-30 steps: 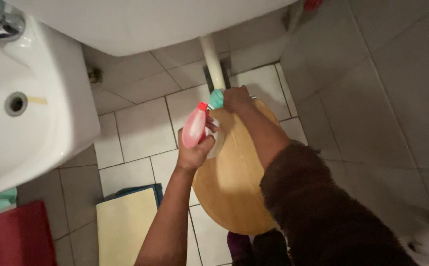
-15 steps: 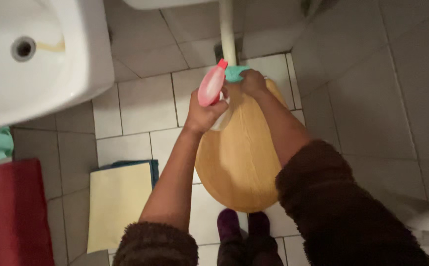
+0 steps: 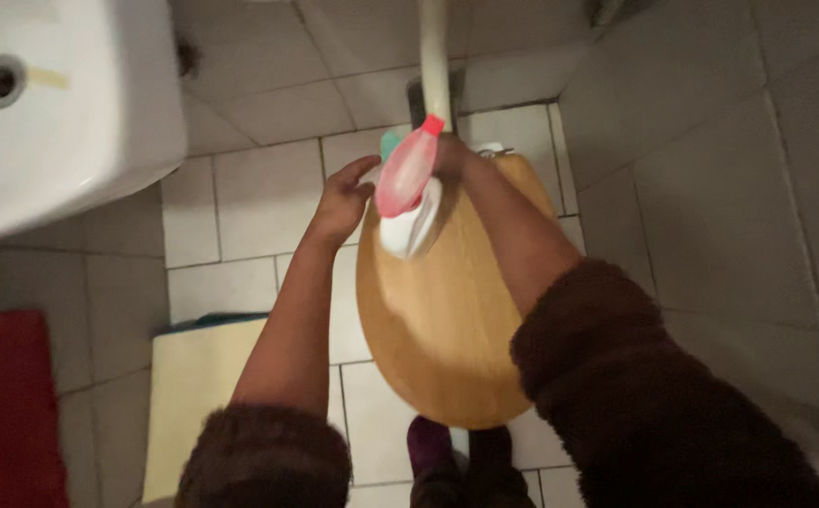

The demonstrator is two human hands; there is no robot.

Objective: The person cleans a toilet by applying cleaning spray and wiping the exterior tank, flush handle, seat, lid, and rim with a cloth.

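A pink spray bottle (image 3: 404,179) with a red cap and a white base is tilted over the back of a round wooden toilet lid (image 3: 438,320). My left hand (image 3: 342,199) is at the bottle's left side with its fingertips against it; whether it grips the bottle is unclear. My right hand (image 3: 451,153) is at the lid's far edge, partly hidden behind the bottle. It presses a green cloth (image 3: 389,141), of which only a corner shows. Both arms wear dark fuzzy sleeves.
A white sink (image 3: 52,113) hangs at the upper left. A pale pipe (image 3: 434,52) runs up behind the lid. A yellow mat (image 3: 193,395) and a red item (image 3: 5,414) lie on the tiled floor at the left. My feet (image 3: 447,452) stand below the lid.
My left hand has slid from the middle of the bottle to its left side, so the whole bottle now shows. The view has shifted slightly, and the sink sits further left.
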